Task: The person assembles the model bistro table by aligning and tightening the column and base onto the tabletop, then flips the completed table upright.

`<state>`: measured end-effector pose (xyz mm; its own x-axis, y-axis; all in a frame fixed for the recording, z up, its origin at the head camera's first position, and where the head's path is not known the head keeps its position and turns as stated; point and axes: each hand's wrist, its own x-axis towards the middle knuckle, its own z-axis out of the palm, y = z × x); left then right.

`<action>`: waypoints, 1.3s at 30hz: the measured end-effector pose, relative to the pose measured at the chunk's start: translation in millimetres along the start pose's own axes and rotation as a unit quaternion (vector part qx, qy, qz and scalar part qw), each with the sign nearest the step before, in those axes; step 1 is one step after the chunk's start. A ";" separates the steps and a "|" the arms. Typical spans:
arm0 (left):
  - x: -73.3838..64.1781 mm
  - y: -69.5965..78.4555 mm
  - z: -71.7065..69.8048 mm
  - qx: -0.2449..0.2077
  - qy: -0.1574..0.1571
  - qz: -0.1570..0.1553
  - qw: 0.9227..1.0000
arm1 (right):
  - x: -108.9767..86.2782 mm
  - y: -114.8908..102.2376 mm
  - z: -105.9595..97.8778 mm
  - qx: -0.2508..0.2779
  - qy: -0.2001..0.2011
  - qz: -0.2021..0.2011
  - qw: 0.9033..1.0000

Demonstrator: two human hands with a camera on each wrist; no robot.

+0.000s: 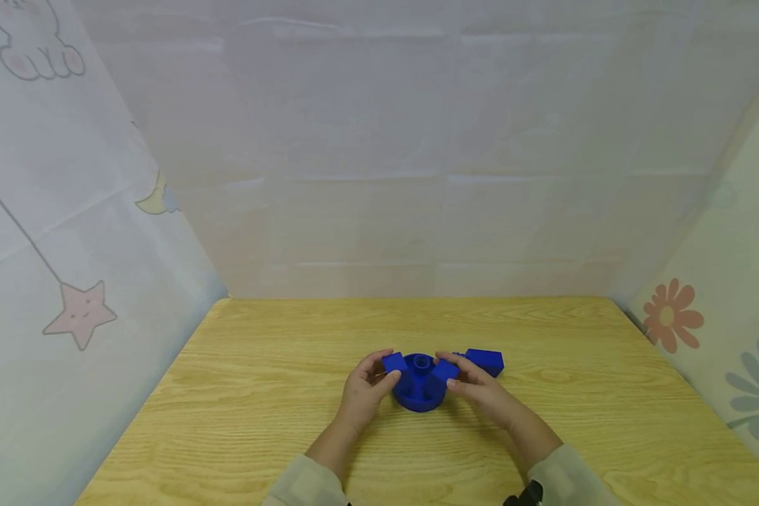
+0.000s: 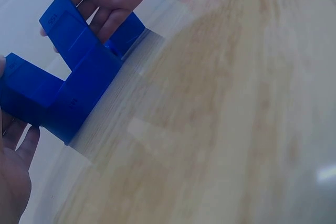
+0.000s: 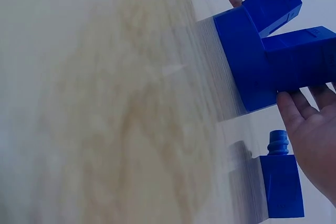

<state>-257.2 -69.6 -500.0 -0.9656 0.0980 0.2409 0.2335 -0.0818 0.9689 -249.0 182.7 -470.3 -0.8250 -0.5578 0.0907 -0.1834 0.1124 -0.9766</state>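
A round blue plastic base (image 1: 419, 403) with a raised ring in its middle sits on the table. Two blue rectangular blocks rise from it, leaning outward to either side. My left hand (image 1: 362, 390) holds the left block (image 1: 395, 362) between thumb and fingers. On the other side, my right hand (image 1: 483, 391) grips the right block (image 1: 445, 370) the same way. Small raised marks show on the blocks in the left wrist view, too blurred to read surely. How the blocks join the base inside is hidden.
A separate blue block (image 3: 282, 186) with a threaded stud (image 3: 278, 142) lies just beyond my right hand. The wood-grain table (image 1: 278, 393) meets pale cloth walls (image 1: 354, 211) at the back and sides.
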 end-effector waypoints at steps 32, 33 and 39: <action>-2.4 3.3 0.2 0.010 -0.004 0.017 1.000 | -20.9 4.4 -29.1 -0.113 0.259 0.032 0.959; -2.3 3.0 0.4 0.008 -0.003 0.016 1.000 | -22.3 5.5 -33.0 -0.125 0.264 0.045 0.955; -1.2 1.3 1.9 -0.002 0.002 0.010 1.000 | -23.3 24.9 -54.1 -0.148 0.265 0.072 0.950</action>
<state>-255.5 -67.9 -498.9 -0.9614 0.0923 0.2593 0.2517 -0.0869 0.9639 -263.2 243.0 -486.1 -0.9920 -0.0356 0.1213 -0.1249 0.4263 -0.8959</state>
